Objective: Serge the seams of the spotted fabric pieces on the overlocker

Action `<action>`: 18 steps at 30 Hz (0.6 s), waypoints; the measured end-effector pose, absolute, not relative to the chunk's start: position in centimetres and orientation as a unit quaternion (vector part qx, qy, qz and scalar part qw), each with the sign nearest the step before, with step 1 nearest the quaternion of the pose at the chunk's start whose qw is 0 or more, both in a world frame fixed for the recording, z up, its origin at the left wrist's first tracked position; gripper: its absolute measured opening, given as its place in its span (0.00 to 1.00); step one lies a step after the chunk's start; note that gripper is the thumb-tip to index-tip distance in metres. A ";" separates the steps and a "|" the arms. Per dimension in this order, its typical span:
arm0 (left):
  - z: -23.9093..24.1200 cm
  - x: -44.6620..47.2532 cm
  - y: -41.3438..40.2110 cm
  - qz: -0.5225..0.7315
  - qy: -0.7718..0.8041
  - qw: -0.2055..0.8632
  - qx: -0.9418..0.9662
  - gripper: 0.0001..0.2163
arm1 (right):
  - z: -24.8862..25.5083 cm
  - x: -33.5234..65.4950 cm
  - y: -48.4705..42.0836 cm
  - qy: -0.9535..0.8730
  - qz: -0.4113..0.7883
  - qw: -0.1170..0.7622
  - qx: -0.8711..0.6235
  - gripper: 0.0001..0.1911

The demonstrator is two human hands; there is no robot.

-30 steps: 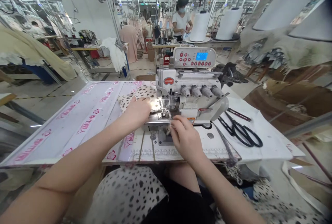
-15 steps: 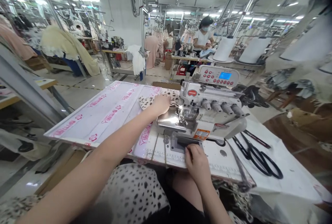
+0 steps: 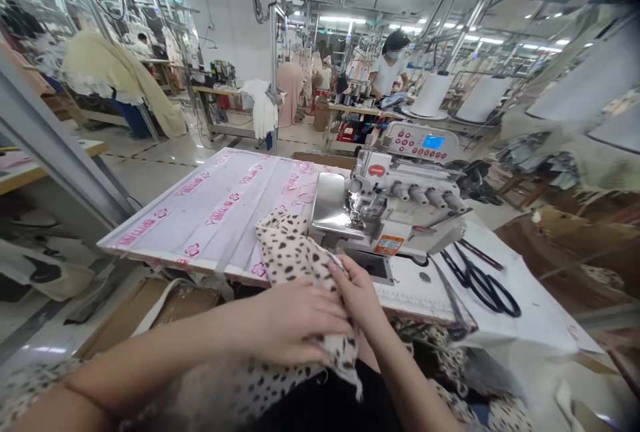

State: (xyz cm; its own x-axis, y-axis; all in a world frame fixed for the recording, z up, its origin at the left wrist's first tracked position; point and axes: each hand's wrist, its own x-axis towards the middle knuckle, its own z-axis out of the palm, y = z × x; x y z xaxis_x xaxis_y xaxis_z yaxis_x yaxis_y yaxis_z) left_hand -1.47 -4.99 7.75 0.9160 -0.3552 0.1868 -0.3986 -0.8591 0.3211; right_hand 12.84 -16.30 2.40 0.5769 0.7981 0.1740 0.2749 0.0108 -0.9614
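A cream fabric piece [image 3: 289, 251] with black spots hangs over the table's front edge, its top end lying beside the overlock sewing machine [image 3: 400, 199]. My right hand [image 3: 359, 291] pinches the fabric's right edge between thumb and fingers, just in front of the machine. Lower down, my left hand [image 3: 300, 319] lies across the same fabric with its fingers curled round it, close to my right hand. The metal plate [image 3: 330, 205] left of the needle area is bare. More spotted fabric lies over my lap, partly hidden by my left arm.
Black scissors [image 3: 483, 282] lie on the white sheet right of the machine. Printed plastic [image 3: 220, 209] covers the table's left part. Large white thread cones [image 3: 431, 93] stand behind the machine. A co-worker [image 3: 390, 65] stands at another table at the back.
My left hand has drawn back from behind the machine's plate towards my lap, bringing the spotted fabric with it. My right hand has risen slightly leftwards from the table edge and grips the fabric.
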 end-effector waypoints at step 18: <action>8.1 -16.0 5.7 -0.153 0.218 0.491 0.829 0.14 | 1.6 11.3 -23.2 -0.289 0.454 0.528 -0.656 0.16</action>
